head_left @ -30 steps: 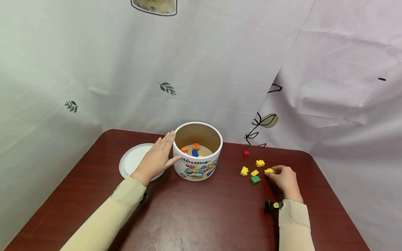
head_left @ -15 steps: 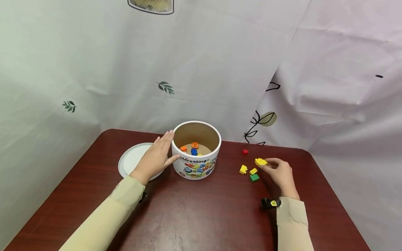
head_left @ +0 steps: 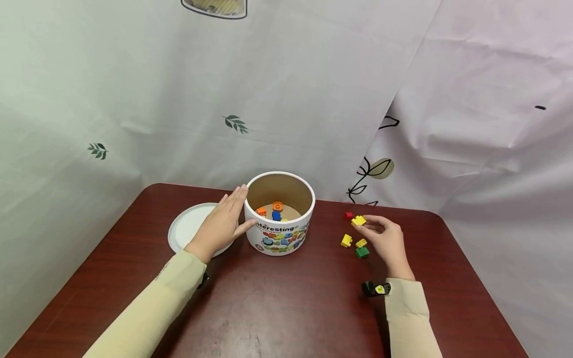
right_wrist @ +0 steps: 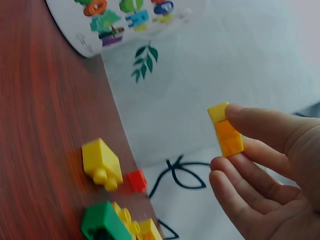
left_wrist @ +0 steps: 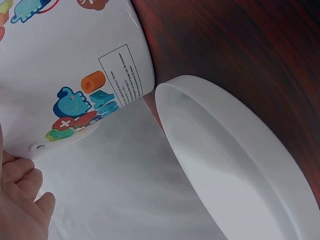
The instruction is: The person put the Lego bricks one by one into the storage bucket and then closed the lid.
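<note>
My right hand (head_left: 388,242) pinches a yellow toy brick (head_left: 358,221) between thumb and fingers, held above the table. The right wrist view has that brick (right_wrist: 226,130) side-on, clear of the tabletop. Below and left of this hand lie a yellow brick (head_left: 346,240), a smaller yellow brick (head_left: 361,243) and a green brick (head_left: 362,252). A red brick (head_left: 348,216) lies farther back. My left hand (head_left: 219,223), fingers straight, rests against the left side of a white printed bucket (head_left: 279,243). Inside the bucket are an orange ring-shaped block (head_left: 277,206) and a blue block (head_left: 276,216).
A white round lid (head_left: 185,226) lies left of the bucket, partly under my left forearm and hand. In the right wrist view another yellow brick (right_wrist: 149,230) shows beside the green one. A white printed cloth (head_left: 286,99) hangs behind the dark red table (head_left: 286,303).
My right hand has lifted a yellow brick off the table and carried it leftward and back, near the red brick. The left hand stays against the bucket.
</note>
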Available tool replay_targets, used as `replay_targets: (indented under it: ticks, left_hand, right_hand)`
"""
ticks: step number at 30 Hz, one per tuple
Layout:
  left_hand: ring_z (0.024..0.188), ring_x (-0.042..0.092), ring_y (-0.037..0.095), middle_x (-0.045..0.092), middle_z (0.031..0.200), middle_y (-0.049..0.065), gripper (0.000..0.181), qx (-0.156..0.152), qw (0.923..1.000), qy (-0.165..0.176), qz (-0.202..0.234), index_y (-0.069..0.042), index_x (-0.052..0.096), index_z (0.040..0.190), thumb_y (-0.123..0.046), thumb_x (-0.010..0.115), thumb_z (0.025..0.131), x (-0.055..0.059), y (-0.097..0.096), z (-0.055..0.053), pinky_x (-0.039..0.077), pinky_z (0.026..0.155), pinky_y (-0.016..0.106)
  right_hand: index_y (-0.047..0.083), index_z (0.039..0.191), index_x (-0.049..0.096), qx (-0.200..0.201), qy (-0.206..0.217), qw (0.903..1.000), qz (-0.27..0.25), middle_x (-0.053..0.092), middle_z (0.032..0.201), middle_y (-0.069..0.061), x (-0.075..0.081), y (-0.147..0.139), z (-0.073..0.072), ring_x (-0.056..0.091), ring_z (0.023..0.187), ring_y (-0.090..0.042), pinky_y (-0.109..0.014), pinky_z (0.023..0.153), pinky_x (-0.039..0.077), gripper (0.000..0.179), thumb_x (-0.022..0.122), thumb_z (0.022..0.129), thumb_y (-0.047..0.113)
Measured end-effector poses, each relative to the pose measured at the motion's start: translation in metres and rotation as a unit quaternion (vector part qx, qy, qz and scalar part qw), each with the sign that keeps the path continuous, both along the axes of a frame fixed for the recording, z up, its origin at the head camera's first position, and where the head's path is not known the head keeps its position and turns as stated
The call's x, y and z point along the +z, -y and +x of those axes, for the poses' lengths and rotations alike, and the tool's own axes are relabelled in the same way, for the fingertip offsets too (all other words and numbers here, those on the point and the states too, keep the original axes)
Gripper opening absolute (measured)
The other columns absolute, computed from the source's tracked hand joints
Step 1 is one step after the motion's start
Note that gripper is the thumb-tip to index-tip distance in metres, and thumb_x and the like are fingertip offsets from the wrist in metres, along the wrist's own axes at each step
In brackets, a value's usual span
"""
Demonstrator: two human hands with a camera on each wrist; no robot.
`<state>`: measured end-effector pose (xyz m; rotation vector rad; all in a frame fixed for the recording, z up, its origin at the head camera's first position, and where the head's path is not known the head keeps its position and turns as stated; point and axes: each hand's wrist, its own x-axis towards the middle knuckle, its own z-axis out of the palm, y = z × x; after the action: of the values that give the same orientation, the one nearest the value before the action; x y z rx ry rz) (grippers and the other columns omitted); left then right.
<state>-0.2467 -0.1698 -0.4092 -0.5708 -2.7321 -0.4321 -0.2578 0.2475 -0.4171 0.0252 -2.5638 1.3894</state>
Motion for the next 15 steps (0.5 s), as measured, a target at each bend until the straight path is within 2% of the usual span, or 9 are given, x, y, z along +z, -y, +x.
replay_targets:
  ticks: [9,15]
  left_hand:
    - [0.151,0.027,0.034,0.028,0.163,0.021,0.088,-0.004,1.0000,-0.006,-0.003,0.006,0.026,0.157,-0.047,0.065,0.098,-0.001,0.000,0.000,0.024,0.122,0.054]
    - [0.151,0.027,0.034,0.028,0.163,0.021,0.089,-0.001,1.0000,-0.003,-0.005,0.005,0.026,0.157,-0.048,0.064,0.098,0.001,0.001,0.001,0.022,0.123,0.053]
  right_hand:
    - [0.004,0.123,0.071,0.052,-0.050,0.9972,-0.018,0.069,0.115,-0.015,0.005,0.025,0.004,0.070,0.102,-0.026,-0.013,0.079,0.056,0.041,0.082,0.088,0.022]
    - [0.002,0.121,0.073,0.068,-0.084,0.9936,-0.031,0.068,0.115,-0.015,0.012,0.039,0.000,0.070,0.102,-0.030,-0.011,0.081,0.054,0.039,0.083,0.086,0.016]
